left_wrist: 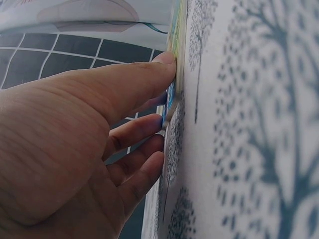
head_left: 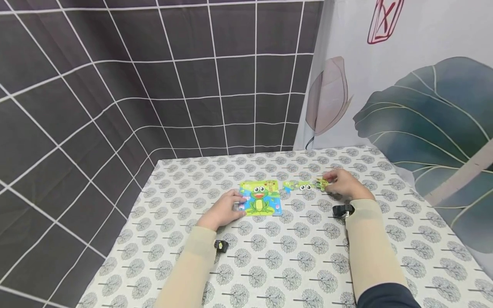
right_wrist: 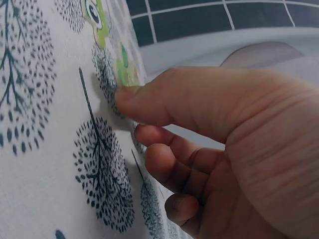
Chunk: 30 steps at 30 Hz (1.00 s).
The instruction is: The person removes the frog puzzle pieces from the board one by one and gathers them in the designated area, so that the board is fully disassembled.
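Your left hand [head_left: 222, 210] rests on the desk [head_left: 292, 265], its thumb and fingertips pressing the left edge of the frog puzzle board [head_left: 261, 197], grip loose, fingers nearly straight. Farther right, your right hand [head_left: 344, 184] pinches a green puzzle piece [head_left: 320, 184] between thumb and forefinger. Between board and piece lies a row of loose pieces [head_left: 298, 185]. Beyond hangs a dark gridded curtain [head_left: 154, 77].

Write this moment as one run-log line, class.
left hand: fingertips on frog puzzle board edge | right hand: grip pinching green puzzle piece | loose pieces between | tablecloth
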Available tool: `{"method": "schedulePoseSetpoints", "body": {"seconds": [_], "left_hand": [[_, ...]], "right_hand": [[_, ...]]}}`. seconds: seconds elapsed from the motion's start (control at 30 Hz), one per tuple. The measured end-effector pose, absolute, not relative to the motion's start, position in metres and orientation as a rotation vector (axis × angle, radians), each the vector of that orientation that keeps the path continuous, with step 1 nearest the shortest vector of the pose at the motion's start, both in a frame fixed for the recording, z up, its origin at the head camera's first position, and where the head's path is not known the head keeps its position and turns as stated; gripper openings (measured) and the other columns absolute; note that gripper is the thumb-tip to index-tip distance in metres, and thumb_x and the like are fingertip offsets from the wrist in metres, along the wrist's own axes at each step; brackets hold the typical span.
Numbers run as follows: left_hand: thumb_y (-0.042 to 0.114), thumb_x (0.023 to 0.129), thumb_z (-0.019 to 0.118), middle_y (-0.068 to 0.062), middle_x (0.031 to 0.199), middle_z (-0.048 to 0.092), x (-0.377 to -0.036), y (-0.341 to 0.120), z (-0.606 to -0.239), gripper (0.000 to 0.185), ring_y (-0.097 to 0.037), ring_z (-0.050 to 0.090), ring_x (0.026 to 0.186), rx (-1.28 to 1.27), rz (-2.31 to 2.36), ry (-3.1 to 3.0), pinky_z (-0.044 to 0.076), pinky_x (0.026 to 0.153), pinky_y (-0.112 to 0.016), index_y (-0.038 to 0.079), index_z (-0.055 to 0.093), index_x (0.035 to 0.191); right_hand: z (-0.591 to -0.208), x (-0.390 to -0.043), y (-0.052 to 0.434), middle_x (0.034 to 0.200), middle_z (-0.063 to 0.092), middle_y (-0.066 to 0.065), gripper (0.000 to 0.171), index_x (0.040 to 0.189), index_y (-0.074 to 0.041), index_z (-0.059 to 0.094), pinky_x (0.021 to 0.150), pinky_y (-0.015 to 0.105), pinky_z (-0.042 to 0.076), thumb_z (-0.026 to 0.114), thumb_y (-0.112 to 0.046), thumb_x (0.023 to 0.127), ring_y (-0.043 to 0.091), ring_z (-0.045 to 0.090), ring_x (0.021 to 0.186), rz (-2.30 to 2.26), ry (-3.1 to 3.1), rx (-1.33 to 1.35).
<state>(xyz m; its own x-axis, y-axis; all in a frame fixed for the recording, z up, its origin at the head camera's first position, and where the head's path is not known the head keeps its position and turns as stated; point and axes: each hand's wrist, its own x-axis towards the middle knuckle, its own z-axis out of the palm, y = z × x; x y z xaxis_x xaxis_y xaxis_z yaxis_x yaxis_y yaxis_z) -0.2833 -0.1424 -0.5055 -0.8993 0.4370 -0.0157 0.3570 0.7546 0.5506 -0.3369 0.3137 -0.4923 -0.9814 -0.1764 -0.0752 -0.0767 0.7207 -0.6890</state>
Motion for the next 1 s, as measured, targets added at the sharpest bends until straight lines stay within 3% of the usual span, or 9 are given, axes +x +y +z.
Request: {"method": "schedulePoseSetpoints", "body": {"seconds": [1.0], "left_hand": [[0.03,0.091,0.083,-0.001,0.148,0.053,-0.2829,-0.1419,-0.5034,0.055,-0.027,0.047,0.141,0.637,0.849,2.798,0.035,0.122,-0.048,0.015,0.066,0.141]], "right_hand": [[-0.4958,-0.3362,0.3154,0.109,0.066,0.016,0.052,0.127,0.004,0.069,0.08,0.035,0.052,0.079,-0.005,0.077,0.027,0.059,0.094,-1.051,2.8,-0.248]]}}
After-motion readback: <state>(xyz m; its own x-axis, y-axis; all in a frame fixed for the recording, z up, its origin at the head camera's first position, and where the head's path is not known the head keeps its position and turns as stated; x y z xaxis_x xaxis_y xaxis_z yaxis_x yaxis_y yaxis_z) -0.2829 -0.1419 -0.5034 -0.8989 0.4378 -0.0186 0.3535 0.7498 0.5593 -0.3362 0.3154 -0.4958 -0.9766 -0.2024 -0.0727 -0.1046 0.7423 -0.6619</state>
